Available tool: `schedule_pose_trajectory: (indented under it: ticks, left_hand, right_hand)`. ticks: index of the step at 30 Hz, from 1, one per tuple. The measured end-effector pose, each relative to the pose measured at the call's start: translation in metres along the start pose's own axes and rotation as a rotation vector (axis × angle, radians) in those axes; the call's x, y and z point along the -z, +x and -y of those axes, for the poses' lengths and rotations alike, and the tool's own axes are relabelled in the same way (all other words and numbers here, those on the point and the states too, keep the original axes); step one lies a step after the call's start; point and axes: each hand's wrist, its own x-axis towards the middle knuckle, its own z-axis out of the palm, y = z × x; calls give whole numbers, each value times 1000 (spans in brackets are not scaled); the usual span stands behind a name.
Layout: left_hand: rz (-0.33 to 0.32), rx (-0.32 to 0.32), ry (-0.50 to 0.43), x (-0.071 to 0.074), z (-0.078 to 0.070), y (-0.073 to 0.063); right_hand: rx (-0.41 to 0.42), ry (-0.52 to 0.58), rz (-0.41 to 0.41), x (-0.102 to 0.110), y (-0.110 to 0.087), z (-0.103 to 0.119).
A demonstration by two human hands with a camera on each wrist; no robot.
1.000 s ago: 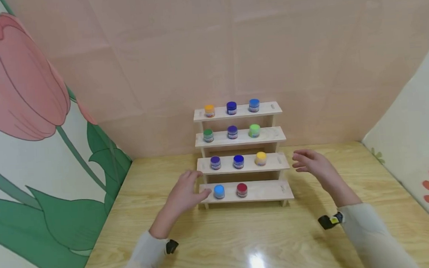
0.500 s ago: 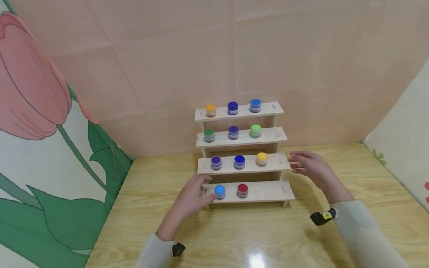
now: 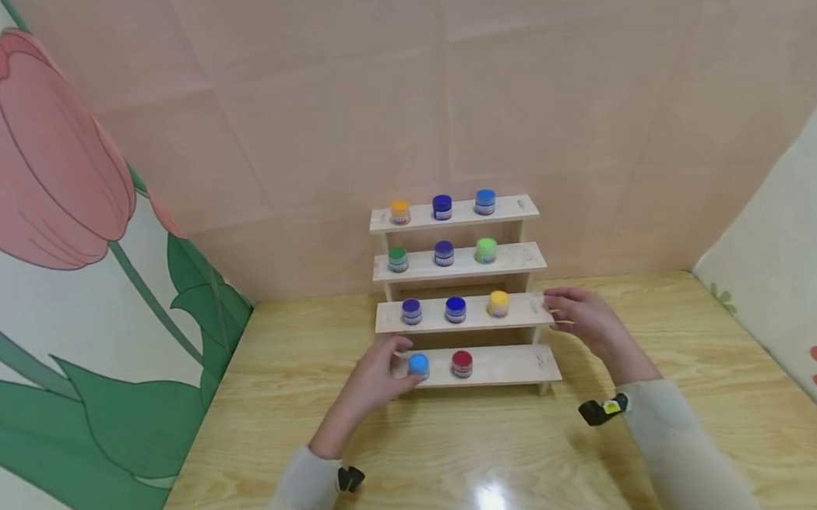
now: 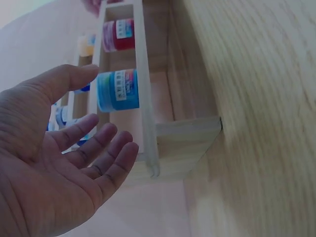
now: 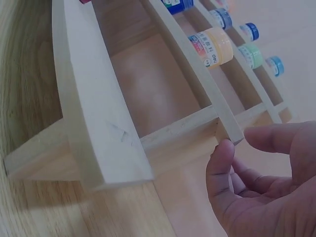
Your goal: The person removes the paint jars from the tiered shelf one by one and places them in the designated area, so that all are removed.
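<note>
A pale wooden four-tier stand (image 3: 506,364) holds small paint jars. My left hand (image 3: 377,375) is at the left end of the lowest shelf, thumb and fingers spread around a light blue jar (image 3: 418,367). In the left wrist view a gap shows between the fingers and this jar (image 4: 118,90). Beside it on the same shelf stands a red-lidded jar (image 3: 462,363). My right hand (image 3: 588,320) is at the right end of the second shelf from the bottom. Its loosely bent fingers (image 5: 220,163) are close to the shelf corner; I cannot tell whether they touch it.
The second shelf up bears a purple jar (image 3: 411,312), a blue jar (image 3: 456,309) and a yellow jar (image 3: 499,304). Several more jars stand on the upper two shelves. The stand is on a wood-grain table (image 3: 421,457), before a pinkish backdrop (image 3: 583,119).
My left hand has moved right and slightly toward me, from the shelf's left end to around the light blue jar. My right hand has moved left to the shelf's right end.
</note>
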Motion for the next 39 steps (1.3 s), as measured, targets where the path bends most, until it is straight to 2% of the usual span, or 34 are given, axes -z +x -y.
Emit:
schedule_pose_trajectory:
  ticks: [8, 12, 22, 32, 39]
  left_hand:
    - [5, 54, -159, -9, 10, 4]
    - [5, 62, -204, -13, 14, 7]
    - [9, 52, -205, -19, 18, 9]
    - [12, 32, -194, -22, 18, 12]
    - [13, 27, -204, -23, 19, 14]
  right_hand:
    - [-31, 46, -9, -4, 6, -2]
    - [-45, 43, -14, -6, 10, -4]
    - [-63, 61, 14, -6, 15, -3]
    - [-111, 133, 98, 7, 19, 2]
    - [-138, 115, 149, 10, 22, 5]
